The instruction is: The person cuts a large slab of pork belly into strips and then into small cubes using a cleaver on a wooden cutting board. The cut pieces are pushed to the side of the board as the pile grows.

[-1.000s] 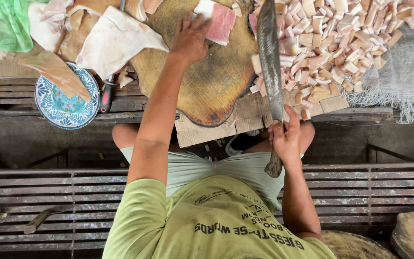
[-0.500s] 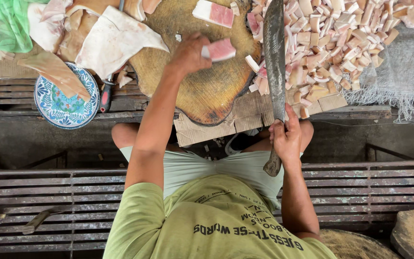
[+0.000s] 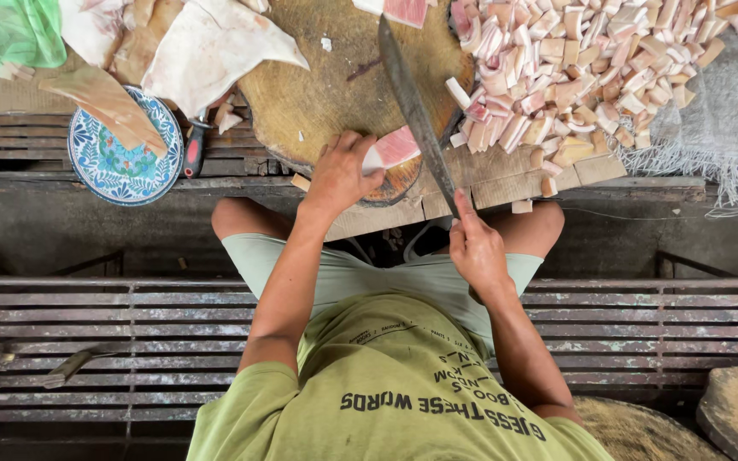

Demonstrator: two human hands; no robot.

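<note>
The person sits on a slatted bench (image 3: 130, 333), nearest the camera, facing a low wooden counter (image 3: 506, 183). The right hand (image 3: 476, 252) is closed around the handle of a long cleaver (image 3: 416, 111), whose blade extends forward across the round wooden chopping block (image 3: 335, 94). The left hand (image 3: 339, 175) is closed on a pink-and-white slab of pork belly (image 3: 395, 147), pressing it onto the near edge of the block just beside the blade. This slab appears uncut. Farther out on the right lies a large pile of cut pork cubes (image 3: 574, 68), indicating that much of the cutting is complete. A second slab (image 3: 403, 10) waits at the far edge of the block. To the left rest a patterned blue plate (image 3: 100, 166), pale skin sheets (image 3: 215, 47) and a green bag (image 3: 6, 30).
</note>
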